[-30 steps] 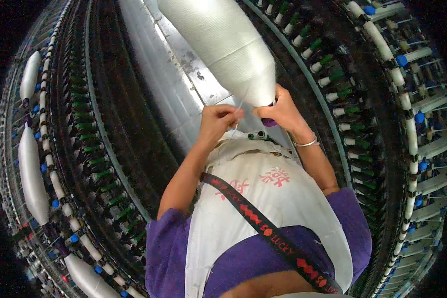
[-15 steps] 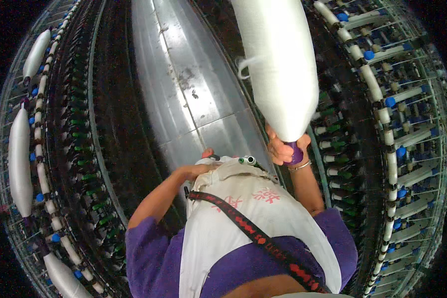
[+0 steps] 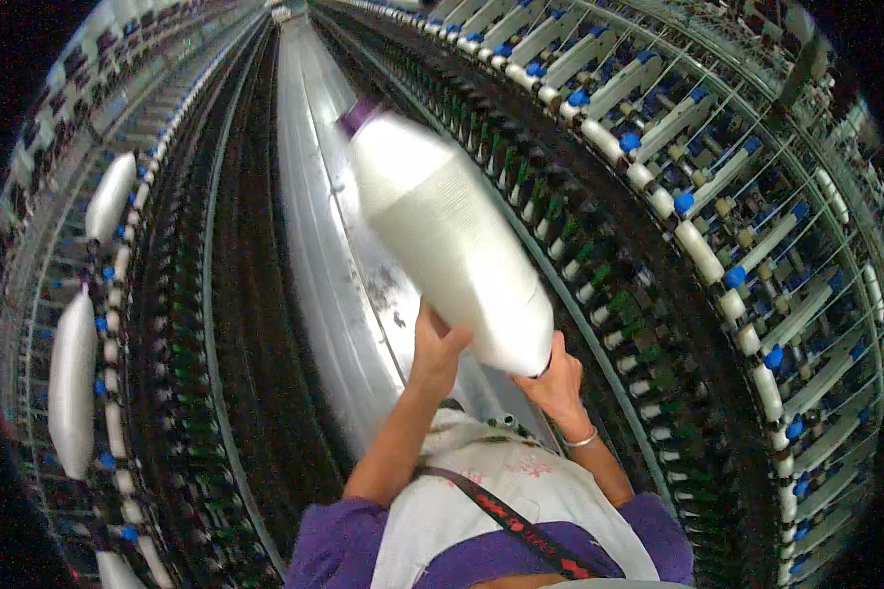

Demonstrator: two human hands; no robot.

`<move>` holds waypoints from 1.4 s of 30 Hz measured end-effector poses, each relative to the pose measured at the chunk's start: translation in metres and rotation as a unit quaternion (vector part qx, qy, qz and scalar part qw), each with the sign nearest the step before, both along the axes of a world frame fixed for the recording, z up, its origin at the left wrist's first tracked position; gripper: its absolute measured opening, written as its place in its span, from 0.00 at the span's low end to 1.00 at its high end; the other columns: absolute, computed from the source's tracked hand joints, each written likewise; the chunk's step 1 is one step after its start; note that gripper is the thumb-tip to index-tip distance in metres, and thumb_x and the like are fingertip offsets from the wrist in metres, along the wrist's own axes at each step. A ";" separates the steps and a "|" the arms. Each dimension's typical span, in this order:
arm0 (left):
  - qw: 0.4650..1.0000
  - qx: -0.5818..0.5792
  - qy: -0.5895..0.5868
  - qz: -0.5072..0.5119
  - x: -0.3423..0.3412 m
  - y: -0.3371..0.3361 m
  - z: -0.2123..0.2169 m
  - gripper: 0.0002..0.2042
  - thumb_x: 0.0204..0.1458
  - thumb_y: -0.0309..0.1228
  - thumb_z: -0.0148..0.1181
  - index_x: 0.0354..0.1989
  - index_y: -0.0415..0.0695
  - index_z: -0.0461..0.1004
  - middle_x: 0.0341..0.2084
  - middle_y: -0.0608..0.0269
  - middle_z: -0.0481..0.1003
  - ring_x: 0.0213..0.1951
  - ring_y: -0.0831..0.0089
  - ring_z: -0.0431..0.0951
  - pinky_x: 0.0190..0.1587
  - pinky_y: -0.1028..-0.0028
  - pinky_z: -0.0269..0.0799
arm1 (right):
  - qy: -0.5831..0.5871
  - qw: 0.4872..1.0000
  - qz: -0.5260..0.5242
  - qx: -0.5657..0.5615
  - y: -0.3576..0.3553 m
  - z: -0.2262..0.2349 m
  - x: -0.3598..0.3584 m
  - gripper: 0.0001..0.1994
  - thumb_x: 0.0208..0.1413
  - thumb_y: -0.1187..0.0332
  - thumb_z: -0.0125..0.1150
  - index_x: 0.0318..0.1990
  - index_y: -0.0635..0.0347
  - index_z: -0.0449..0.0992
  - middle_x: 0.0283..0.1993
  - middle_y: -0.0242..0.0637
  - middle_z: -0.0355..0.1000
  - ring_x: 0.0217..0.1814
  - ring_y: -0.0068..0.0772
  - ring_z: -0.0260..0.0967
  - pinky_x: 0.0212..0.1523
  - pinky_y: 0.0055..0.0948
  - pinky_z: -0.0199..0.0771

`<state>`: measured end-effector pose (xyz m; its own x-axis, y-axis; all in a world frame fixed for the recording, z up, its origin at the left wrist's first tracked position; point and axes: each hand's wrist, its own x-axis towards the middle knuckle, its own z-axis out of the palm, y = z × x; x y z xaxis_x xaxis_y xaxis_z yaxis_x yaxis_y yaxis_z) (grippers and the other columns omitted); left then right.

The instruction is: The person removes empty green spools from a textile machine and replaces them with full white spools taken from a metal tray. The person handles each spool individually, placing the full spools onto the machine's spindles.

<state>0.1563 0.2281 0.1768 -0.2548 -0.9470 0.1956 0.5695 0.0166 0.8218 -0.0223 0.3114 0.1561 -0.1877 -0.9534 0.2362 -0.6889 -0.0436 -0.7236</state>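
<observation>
Now the big white roving bobbin (image 3: 452, 240) tilts across frame centre, higher than a moment ago; the left hand (image 3: 434, 346) has joined, the right hand (image 3: 558, 385) cups its base, both sets of fingers curled against it.

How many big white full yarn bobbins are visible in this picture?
4. One bobbin is held by the left hand and right hand; three hang on the left rack: upper, middle, bottom edge. More may be hidden.

dim, edge-warped, slightly motion-blurred
</observation>
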 end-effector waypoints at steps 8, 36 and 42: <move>0.974 0.132 0.142 -0.116 0.036 -0.105 -0.083 0.47 0.42 0.59 0.70 0.67 0.44 0.60 0.61 0.56 0.68 0.61 0.57 0.69 0.63 0.52 0.66 | -0.497 0.730 0.299 0.361 -0.093 -0.040 -0.017 0.34 0.40 0.62 0.78 0.56 0.65 0.70 0.41 0.38 0.76 0.42 0.35 0.74 0.45 0.35 0.76; 0.683 -0.040 -0.449 -0.574 0.195 -0.396 -0.300 0.24 0.62 0.41 0.51 0.61 0.38 0.67 0.53 0.55 0.75 0.56 0.66 0.73 0.62 0.66 0.63 | 0.517 0.832 -0.200 0.030 -0.775 0.222 -0.132 0.30 0.46 0.60 0.67 0.55 0.66 0.65 0.37 0.51 0.79 0.36 0.46 0.80 0.32 0.43 0.80; 0.671 0.071 -0.454 -0.582 0.169 -0.410 -0.314 0.22 0.62 0.40 0.53 0.59 0.39 0.70 0.50 0.57 0.76 0.53 0.67 0.74 0.59 0.67 0.66 | 0.451 0.867 -0.211 0.004 -0.754 0.228 -0.113 0.18 0.52 0.55 0.56 0.44 0.60 0.77 0.40 0.49 0.79 0.39 0.45 0.80 0.35 0.48 0.78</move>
<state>0.3251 -0.1816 -0.1372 -0.7910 0.0050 -0.6118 -0.6079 -0.1206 0.7848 -0.1352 -0.4429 0.3839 -0.2632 -0.8470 0.4618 -0.9283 0.3527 0.1180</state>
